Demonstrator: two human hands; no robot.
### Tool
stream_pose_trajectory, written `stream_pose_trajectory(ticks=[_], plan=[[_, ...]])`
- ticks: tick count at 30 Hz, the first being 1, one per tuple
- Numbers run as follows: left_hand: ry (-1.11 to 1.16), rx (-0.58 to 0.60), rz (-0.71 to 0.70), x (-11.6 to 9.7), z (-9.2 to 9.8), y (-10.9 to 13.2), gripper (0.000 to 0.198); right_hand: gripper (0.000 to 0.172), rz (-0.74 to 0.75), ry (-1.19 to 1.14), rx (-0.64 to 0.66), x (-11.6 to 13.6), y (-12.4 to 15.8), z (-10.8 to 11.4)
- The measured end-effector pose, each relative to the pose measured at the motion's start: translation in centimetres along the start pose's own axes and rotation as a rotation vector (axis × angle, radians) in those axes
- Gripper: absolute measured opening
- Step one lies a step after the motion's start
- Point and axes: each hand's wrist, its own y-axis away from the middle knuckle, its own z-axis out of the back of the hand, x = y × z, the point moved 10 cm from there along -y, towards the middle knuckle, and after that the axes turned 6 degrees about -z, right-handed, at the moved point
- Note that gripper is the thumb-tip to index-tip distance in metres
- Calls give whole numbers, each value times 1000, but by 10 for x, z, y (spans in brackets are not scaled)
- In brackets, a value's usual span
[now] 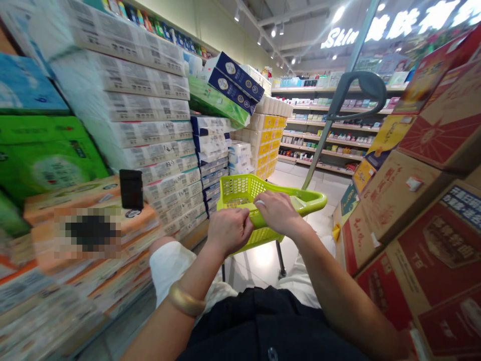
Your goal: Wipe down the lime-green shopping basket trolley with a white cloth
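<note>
A lime-green shopping cart (240, 186) with a perforated basket stands right in front of me on dark legs. My left hand (230, 226) is closed round the near side of its handle, thumb on top. Close beside it, my right hand (277, 208) wraps over the same handle a little farther right. The handle's rounded end (318, 200) sticks out past my right hand. A gold bangle (186, 299) sits on my left wrist. Most of the basket's inside is hidden by my hands and the handle.
Wrapped tissue packs (150, 105) are stacked high on the left, with orange packs (139, 220) lower and nearer. Red and brown cartons (406, 185) line the right side. A slanted metal pole (319, 155) rises beyond the cart. Stocked shelves (300, 108) stand at the back.
</note>
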Motion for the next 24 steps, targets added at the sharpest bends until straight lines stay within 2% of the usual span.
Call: stream_pose_trajectory(ticks=[3,8,10,12,17,19,24], plan=[[-4,4,-7,0,0,0,36,29,-8,-39,6,-1,0,1],[-4,2,-9,-2,2,0,36,29,-209,-10,-75,-59,-6,18],[1,4,-7,-2,1,0,35,29,-259,10,-110,-71,-5,21],[1,5,-1,-2,1,0,34,29,-238,30,-144,-66,-4,21],[11,14,-8,0,0,1,35,26,-15,-13,-133,-24,0,9],[17,15,-15,0,1,1,35,26,-26,-47,-143,-29,1,11],[15,1,-14,-1,2,1,35,29,-196,-64,-197,-64,3,20]])
